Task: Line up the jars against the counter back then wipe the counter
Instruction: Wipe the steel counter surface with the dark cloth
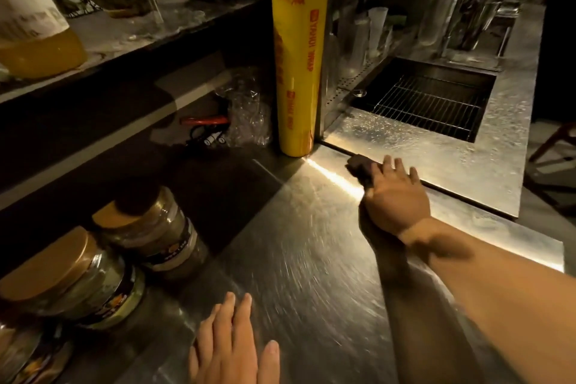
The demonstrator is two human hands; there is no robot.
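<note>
The right hand (393,193) presses a dark cloth (361,169) flat against the brushed steel counter (299,259), reaching far ahead of the left hand (232,343), which rests open, palm down, holding nothing. The unwiped stretch runs back toward the left hand. The gold-lidded glass jars (103,259) stand in a row beyond the left hand, along the back.

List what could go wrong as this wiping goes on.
1. The right hand pushes the dark cloth close to the tall yellow cling-film roll standing on end; a wide sweep could topple it.
2. The cloth sits by the seam before the sunken sink with its wire rack; it might slide in.
3. The gold-lidded glass jars line the counter's left edge; a return stroke could shift them.
</note>
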